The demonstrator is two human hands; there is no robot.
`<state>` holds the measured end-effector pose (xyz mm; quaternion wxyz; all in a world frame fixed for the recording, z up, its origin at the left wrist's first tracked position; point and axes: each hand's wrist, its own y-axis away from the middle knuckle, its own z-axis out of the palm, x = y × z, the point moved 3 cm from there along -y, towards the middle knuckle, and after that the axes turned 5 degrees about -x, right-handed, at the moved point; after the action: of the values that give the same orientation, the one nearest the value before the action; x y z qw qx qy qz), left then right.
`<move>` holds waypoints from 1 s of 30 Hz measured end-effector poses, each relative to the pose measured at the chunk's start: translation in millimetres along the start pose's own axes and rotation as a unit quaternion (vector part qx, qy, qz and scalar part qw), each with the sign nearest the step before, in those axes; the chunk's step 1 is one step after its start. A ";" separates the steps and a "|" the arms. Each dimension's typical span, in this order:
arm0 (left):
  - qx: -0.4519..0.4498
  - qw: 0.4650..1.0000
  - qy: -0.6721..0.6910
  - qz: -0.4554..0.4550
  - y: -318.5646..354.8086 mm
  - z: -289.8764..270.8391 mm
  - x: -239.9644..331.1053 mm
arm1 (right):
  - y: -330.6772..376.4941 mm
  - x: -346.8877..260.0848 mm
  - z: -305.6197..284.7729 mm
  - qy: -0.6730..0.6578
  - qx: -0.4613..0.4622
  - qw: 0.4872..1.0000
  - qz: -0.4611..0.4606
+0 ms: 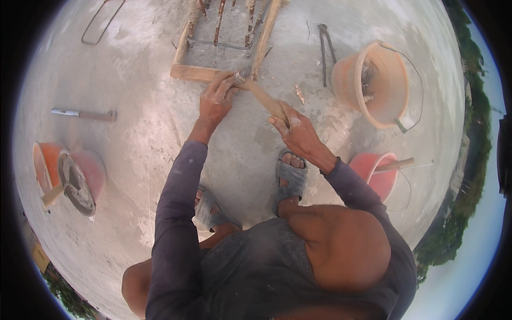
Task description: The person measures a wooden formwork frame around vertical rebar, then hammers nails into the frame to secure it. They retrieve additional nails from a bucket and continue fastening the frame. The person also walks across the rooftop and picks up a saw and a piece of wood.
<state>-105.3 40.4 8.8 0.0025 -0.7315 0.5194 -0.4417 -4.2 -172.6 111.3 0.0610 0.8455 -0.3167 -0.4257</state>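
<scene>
Your right knee [349,250] closest. Your right hand [301,132] grips hammer [262,97] handle; your left hand [215,102] at wooden frame [193,72], hold unclear.

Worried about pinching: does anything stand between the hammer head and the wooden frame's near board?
Possibly the left hand: its fingers are beside the hammer head, at the near board. Nothing else visible intervenes.
</scene>
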 end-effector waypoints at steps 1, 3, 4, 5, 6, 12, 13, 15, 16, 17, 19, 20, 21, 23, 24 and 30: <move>-0.004 1.000 0.004 -0.001 -0.2 0.1 -0.4 | 2.4 -0.9 0.0 -0.018 0.019 0.999 -0.024; -0.010 1.000 0.007 0.000 -1.0 0.4 -1.0 | 4.6 0.9 1.2 -0.042 0.032 0.999 -0.009; -0.010 1.000 0.005 0.001 -1.1 0.4 -1.3 | 6.3 1.1 0.1 -0.053 0.064 0.996 -0.017; -0.010 1.000 0.007 0.005 -1.2 0.6 -1.4 | 5.5 0.5 1.6 -0.046 0.067 0.996 -0.035; -0.013 1.000 0.005 0.002 -1.0 0.8 -1.9 | 6.4 -0.4 1.9 -0.035 0.086 0.994 -0.057; -0.016 1.000 -0.002 -0.003 1.7 3.1 -3.9 | 2.4 1.5 8.9 0.011 0.064 0.995 -0.069; -0.020 1.000 0.003 -0.003 2.2 3.9 -4.1 | 4.1 2.4 8.2 -0.024 0.075 0.995 -0.061; -0.020 1.000 0.005 -0.007 2.7 5.0 -4.4 | 6.2 4.5 9.5 -0.066 0.057 0.996 -0.026; -0.019 1.000 0.000 -0.009 2.5 5.0 -4.4 | 7.6 8.0 11.6 -0.087 0.027 0.995 0.041; -0.016 1.000 -0.004 -0.007 2.0 5.2 -4.1 | 7.1 4.7 10.9 -0.045 0.035 0.998 -0.006; -0.023 0.999 -0.013 -0.027 0.7 5.3 -4.3 | 6.5 0.8 10.8 0.043 0.040 0.997 -0.052; -0.032 0.998 -0.017 -0.042 0.5 4.9 -4.2 | 6.7 0.8 11.0 0.049 0.040 0.997 -0.045; -0.025 0.999 -0.024 -0.025 -0.3 4.1 -2.5 | 6.2 0.2 10.1 0.045 0.053 0.996 -0.061; -0.030 0.999 -0.026 -0.012 -0.5 3.5 -0.7 | 6.9 0.9 9.3 0.009 0.080 0.994 -0.077; -0.025 0.999 -0.025 -0.011 -0.9 3.3 -0.9 | 6.8 1.8 8.6 -0.015 0.100 0.991 -0.089; -0.019 1.000 -0.020 -0.002 -2.7 4.8 -3.2 | 5.5 12.8 16.6 0.042 0.035 0.997 -0.048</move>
<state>-100.3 42.0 5.0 -0.0022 -0.7412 0.5260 -0.4171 -13.8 -181.7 94.1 0.0243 0.8782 -0.2876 -0.3814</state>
